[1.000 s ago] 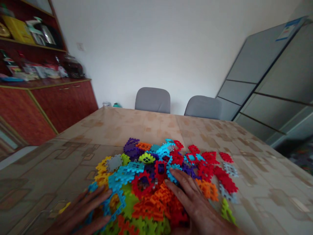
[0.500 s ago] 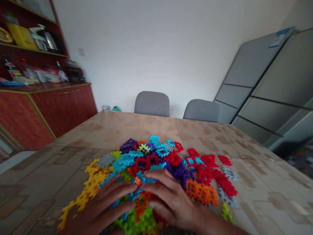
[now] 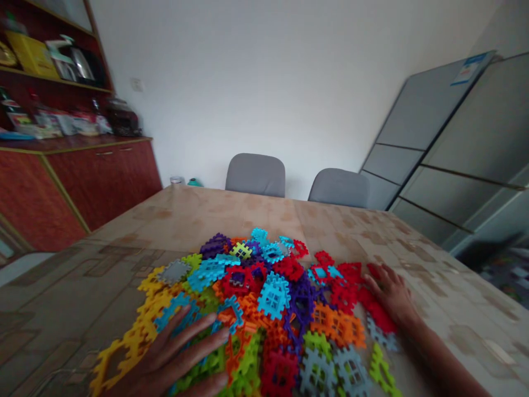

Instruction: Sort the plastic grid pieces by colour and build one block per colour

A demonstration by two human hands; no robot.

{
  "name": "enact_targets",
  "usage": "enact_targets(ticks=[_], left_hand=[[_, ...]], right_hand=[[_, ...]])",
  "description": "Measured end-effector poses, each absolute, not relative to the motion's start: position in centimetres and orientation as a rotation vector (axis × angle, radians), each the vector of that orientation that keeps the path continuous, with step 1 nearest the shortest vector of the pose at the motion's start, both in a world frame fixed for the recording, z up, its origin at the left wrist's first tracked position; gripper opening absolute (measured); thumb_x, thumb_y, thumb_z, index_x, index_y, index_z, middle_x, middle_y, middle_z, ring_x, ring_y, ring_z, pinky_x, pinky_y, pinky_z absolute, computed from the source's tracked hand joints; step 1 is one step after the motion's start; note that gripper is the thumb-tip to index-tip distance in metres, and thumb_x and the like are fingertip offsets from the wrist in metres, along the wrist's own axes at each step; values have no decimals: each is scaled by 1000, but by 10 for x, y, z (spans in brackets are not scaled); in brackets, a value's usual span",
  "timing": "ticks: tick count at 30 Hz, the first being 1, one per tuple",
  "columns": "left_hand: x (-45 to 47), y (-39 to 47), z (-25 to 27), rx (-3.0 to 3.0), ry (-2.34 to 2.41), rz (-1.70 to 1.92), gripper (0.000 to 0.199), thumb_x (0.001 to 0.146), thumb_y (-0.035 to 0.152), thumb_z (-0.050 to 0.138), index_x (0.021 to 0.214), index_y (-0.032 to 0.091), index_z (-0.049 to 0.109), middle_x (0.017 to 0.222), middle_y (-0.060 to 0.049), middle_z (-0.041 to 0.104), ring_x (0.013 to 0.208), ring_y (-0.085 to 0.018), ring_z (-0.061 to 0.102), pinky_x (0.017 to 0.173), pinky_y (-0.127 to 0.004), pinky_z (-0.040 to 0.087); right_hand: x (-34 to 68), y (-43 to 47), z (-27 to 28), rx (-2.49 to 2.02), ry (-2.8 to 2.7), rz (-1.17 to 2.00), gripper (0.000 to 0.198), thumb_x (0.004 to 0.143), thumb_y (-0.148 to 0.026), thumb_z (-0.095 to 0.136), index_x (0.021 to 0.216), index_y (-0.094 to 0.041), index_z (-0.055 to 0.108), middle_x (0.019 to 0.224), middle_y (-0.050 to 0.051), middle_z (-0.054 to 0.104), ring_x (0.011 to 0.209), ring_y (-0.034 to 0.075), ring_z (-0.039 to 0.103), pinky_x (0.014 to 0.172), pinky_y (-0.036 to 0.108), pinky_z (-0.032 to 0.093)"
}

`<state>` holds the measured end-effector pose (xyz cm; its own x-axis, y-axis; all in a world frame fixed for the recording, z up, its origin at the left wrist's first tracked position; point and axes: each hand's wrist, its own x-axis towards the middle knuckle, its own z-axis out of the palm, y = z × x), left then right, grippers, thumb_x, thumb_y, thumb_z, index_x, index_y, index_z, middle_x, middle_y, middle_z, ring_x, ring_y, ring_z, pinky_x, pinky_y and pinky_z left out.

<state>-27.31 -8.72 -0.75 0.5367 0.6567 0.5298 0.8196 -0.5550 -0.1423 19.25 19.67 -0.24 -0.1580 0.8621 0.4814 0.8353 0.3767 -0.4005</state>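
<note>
Beyond the far edge of the patterned surface [image 3: 206, 212] stand two gray chairs [image 3: 255, 175] against a pale wall [image 3: 248, 82]. Notched pieces [image 3: 237, 281] lie in a loose pile on the near part of the surface. Over the pile's near-left side, the left hand [image 3: 177, 353] has a wide grip, fingers spread, nothing visibly pinched. Toward the right edge, the right hand [image 3: 390, 292] is also wide, over red pieces [image 3: 382, 317]; how hard it presses cannot be told. Flat, low fingers and gentle sideways strokes should suit these best, since the teeth look likely to snag neighbours. Those red pieces form a band slanting from the far side toward the near-right corner; yellow pieces [image 3: 151, 309] trail toward the near-left corner, while an orange strip [image 3: 336, 325] runs mostly left to right.
</note>
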Motion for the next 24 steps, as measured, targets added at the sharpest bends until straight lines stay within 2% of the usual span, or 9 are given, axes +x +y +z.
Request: enact_targets(ticks=[3, 7, 12, 16, 21, 24], left_hand=[[-269, -86, -7, -2421, -1156, -560, 44, 107, 30, 48, 149, 43, 45, 158, 7, 48, 143, -23, 46, 125, -51, 19], [-265, -84, 0, -2416, -1145, -623, 40, 111, 36, 34, 148, 35, 50, 161, 2, 43, 147, -23, 40, 127, -50, 10], [-264, -83, 4, -2414, -1194, -653, 39, 108, 31, 39, 144, 32, 55, 164, 1, 37, 150, -21, 33, 127, -41, 10], [-266, -81, 6, -2396, -1133, -588, 39, 106, 30, 44, 144, 26, 57, 163, -2, 39, 151, -21, 31, 127, -36, 9], [-266, -80, 7, -2359, -1202, -593, 40, 107, 20, 38, 139, 31, 61, 162, 3, 42, 149, -16, 35, 127, -35, 5], [-267, -79, 5, -2388, -1189, -575, 40, 106, 21, 41, 141, 29, 59, 163, 3, 40, 149, -13, 34, 126, -32, 5]], right_hand=[[186, 191, -16, -1423, -2024, 141, 59, 91, -71, 38, 108, -25, 73, 120, 13, 71, 119, 36, 63, 106, 60, 45], [150, 179, -20, -1323, -2062, 256, 54, 93, -66, 43, 109, -23, 73, 122, 13, 72, 119, 33, 62, 109, 55, 43], [94, 158, -18, -1145, -2110, 404, 44, 97, -56, 47, 115, -24, 72, 126, 12, 70, 120, 31, 63, 106, 51, 48], [52, 145, -16, -1009, -2145, 503, 37, 95, -50, 56, 113, -22, 72, 126, 13, 70, 118, 31, 64, 104, 50, 50], [12, 132, -2, -864, -2149, 582, 29, 92, -37, 62, 117, -22, 68, 125, 13, 69, 119, 31, 63, 104, 52, 49], [-10, 118, 12, -731, -2158, 635, 28, 94, -30, 59, 120, -23, 66, 129, 11, 66, 124, 26, 60, 107, 45, 48]])
